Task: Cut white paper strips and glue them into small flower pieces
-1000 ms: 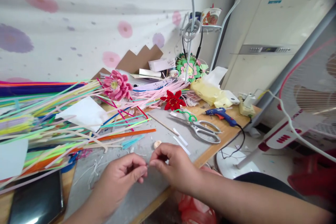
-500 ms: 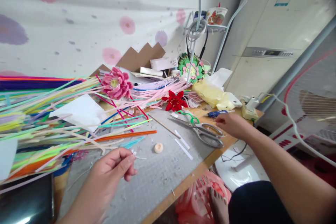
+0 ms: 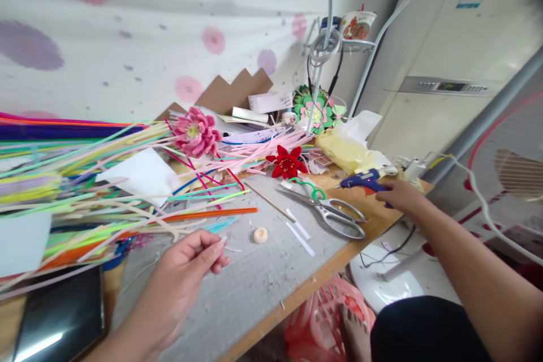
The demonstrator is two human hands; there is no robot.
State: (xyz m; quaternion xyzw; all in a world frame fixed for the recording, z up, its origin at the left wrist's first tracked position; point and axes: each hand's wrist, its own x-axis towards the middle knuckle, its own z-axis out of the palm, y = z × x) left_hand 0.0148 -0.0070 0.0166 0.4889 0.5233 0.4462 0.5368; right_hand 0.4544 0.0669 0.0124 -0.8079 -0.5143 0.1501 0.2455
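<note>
Head view: our left hand pinches a small white piece above the grey mat. Near the table's right corner, our right hand touches the blue glue gun; whether it grips, we cannot tell. Seemingly taking it up, we next need a firm hold.

One glue gun, one pair of scissors, one stick, two white strips, one small roll, at least three flowers, pipe cleaners too many to count.
</note>
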